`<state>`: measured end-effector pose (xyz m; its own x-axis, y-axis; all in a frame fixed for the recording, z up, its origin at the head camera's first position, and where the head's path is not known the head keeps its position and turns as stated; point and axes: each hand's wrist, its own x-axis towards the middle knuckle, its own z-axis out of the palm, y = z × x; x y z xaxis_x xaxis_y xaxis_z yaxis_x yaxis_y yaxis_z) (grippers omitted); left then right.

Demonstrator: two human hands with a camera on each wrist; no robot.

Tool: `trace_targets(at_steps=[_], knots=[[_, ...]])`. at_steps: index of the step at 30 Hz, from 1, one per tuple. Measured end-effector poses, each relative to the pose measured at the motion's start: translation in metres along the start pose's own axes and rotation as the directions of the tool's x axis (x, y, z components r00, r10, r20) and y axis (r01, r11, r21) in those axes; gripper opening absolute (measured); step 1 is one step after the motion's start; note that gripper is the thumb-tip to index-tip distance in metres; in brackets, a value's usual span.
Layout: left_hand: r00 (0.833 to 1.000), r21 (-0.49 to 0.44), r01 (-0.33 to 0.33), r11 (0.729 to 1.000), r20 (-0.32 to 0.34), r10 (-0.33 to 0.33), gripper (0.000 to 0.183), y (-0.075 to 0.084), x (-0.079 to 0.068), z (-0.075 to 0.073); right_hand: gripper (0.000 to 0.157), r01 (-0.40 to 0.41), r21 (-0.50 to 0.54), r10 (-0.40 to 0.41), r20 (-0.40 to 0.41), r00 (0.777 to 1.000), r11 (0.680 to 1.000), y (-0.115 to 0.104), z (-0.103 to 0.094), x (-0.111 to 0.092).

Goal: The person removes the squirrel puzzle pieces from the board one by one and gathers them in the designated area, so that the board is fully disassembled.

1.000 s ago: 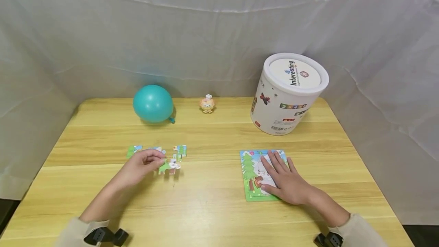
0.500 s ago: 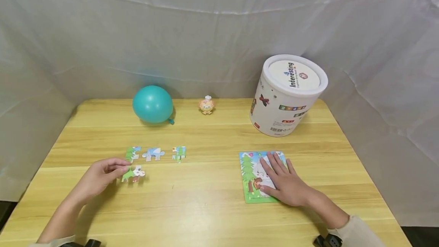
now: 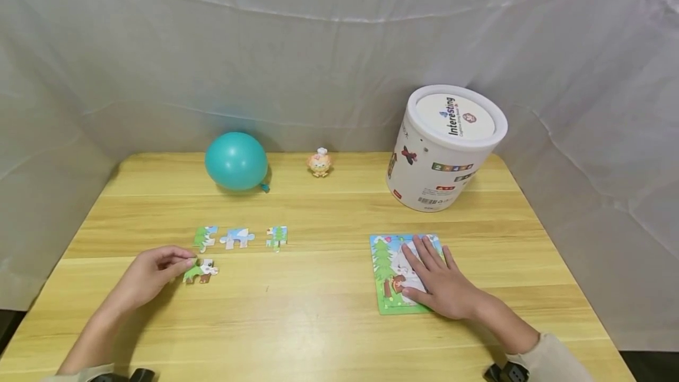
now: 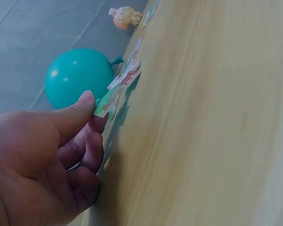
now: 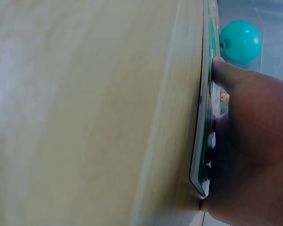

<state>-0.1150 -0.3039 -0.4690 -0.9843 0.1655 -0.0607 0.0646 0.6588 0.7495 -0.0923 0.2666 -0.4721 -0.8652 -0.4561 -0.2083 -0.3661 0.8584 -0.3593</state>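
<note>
My left hand (image 3: 154, 276) pinches a green and white jigsaw piece (image 3: 204, 270) between thumb and fingers. In the left wrist view, that piece is tilted and held just over the table, with a shadow beneath it. Behind it on the table lie a green-and-white piece (image 3: 204, 238), a blue piece with side knobs (image 3: 237, 238) and a piece with a tree print (image 3: 276, 237), all apart. My right hand (image 3: 442, 285) rests flat with spread fingers on a puzzle board (image 3: 386, 258) printed with trees and a white figure. The hand hides much of that board.
A teal balloon (image 3: 236, 161) sits at the back left of the wooden table (image 3: 318, 323). Right of it stands a small toy figure (image 3: 320, 162) with a white hat. A large white lidded tub (image 3: 442, 146) stands at the back right, near the grey cloth (image 3: 339, 63).
The left hand has carried its jigsaw piece leftward and lowered it slightly, uncovering the blue piece behind. My right hand has stayed on the puzzle board.
</note>
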Motion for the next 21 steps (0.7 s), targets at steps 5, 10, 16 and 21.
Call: trace_targets(at_steps=[5, 10, 16, 21], knots=[[1.000, 0.016, 0.007, 1.000, -0.009, -0.007, 0.018, 0.0002, 0.0018, 0.0029, 0.087, 0.001, 0.000, -0.001, 0.000, 1.000, 1.000, 0.0010, 0.0007, 0.0003], [0.999, 0.036, 0.026, 0.999, -0.020, -0.025, 0.017, -0.0014, 0.0013, 0.0038, 0.088, 0.002, 0.001, -0.002, -0.001, 1.000, 1.000, 0.0016, 0.0012, 0.0001], [0.999, 0.040, 0.039, 0.998, -0.003, -0.039, 0.020, -0.0006, 0.0011, 0.0034, 0.088, 0.000, 0.001, 0.000, -0.002, 1.000, 1.000, 0.0009, 0.0008, -0.0004], [0.999, 0.029, 0.053, 0.998, 0.007, -0.053, 0.021, 0.0005, 0.0009, 0.0029, 0.088, 0.000, 0.008, 0.000, -0.005, 1.000, 1.000, 0.0016, 0.0014, -0.0001]])
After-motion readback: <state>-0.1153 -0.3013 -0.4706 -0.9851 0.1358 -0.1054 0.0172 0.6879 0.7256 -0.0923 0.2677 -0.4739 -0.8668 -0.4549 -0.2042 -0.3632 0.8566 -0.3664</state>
